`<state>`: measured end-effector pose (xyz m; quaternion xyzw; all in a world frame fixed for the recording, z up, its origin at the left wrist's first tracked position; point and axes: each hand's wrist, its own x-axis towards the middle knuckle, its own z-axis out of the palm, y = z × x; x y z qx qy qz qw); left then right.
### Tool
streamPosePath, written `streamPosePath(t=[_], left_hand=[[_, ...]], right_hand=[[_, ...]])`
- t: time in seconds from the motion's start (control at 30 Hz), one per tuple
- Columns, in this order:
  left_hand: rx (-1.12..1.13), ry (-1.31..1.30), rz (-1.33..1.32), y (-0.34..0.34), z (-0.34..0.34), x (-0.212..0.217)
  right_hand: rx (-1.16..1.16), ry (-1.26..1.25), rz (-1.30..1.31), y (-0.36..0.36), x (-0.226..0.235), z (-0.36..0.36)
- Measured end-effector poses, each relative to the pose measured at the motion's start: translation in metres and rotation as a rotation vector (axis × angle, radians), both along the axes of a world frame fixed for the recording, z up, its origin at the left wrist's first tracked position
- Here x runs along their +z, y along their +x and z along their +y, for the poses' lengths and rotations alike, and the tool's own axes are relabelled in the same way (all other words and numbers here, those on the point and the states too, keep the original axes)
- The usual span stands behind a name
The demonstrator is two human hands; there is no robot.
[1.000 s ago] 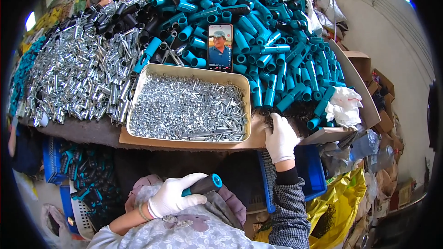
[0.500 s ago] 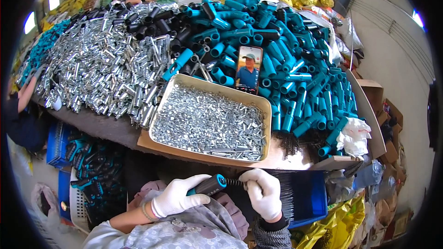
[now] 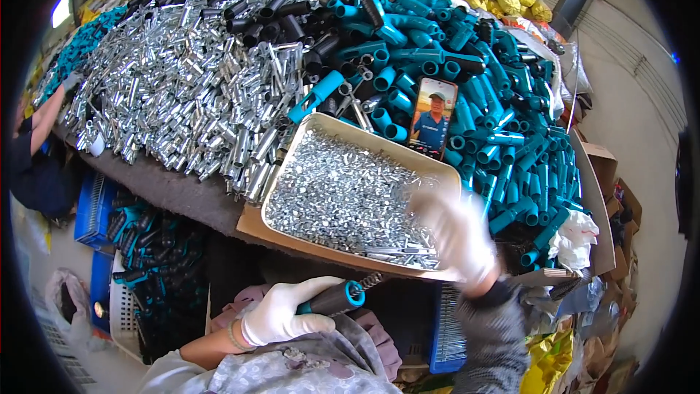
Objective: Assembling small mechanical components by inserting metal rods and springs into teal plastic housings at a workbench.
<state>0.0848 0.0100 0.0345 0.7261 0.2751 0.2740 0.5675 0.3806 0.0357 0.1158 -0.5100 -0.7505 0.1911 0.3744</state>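
Note:
In white gloves, my left hand (image 3: 281,315) grips a black-and-teal tubular handle (image 3: 332,299) above my lap, its teal-rimmed end turned to the right. A dark coil spring (image 3: 370,280) sticks out of that end. My right hand (image 3: 463,237), also gloved, is smeared by motion over the right end of a cream tray (image 3: 364,133); its fingers cannot be made out. Small silvery metal pins and bits (image 3: 335,190) fill the tray.
Piles of metal tubes (image 3: 182,87), black tubes (image 3: 277,22) and teal housings (image 3: 510,138) cover the table. A phone (image 3: 434,117) leans behind the tray. A blue crate (image 3: 448,335) stands below right, a white basket (image 3: 127,314) below left. A co-worker's arm (image 3: 47,120) reaches in at left.
My right hand has left the spring and moved up and right to the tray. The spring now slants upward from the handle. My left hand keeps its grip; the view has shifted somewhat.

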Motion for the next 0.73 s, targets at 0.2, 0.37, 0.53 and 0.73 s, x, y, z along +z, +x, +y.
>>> streamPosePath(t=[0.2,0.37,0.53,0.73], left_hand=[[-0.007,-0.026,0.005,-0.006,0.010,-0.008],[0.059,0.026,0.057,-0.021,0.011,-0.016],[0.032,-0.005,0.015,-0.022,0.014,-0.012],[0.070,0.033,0.014,-0.036,0.000,-0.018]], right_hand=[[-0.595,0.394,-0.808,0.131,0.105,0.199],[-0.548,-0.017,-1.107,0.127,0.107,0.259],[-0.525,0.279,-0.955,0.160,0.106,0.218],[-0.206,0.247,0.280,0.137,0.070,0.108]])
